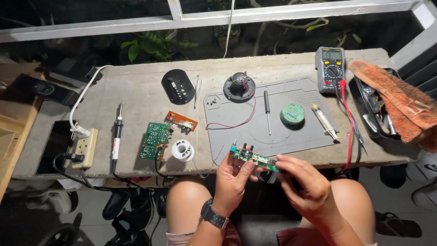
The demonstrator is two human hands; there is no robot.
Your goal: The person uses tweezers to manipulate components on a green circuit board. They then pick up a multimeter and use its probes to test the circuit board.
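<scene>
Both hands hold one small circuit board (pixel 254 157) just in front of the near edge of the grey mat (pixel 291 132). The circuit board is long, thin and green, with tiny parts on top, some red and some white. It lies almost flat, tipped a little down to the right. The left hand (pixel 233 178) has its fingers curled shut on the left end of the circuit board. The right hand (pixel 302 182) pinches the right end. A screwdriver (pixel 267 109) and a round green tin (pixel 291 113) lie on the grey mat. A soldering iron (pixel 117 136) lies on the table (pixel 136 91), far left of the grey mat.
</scene>
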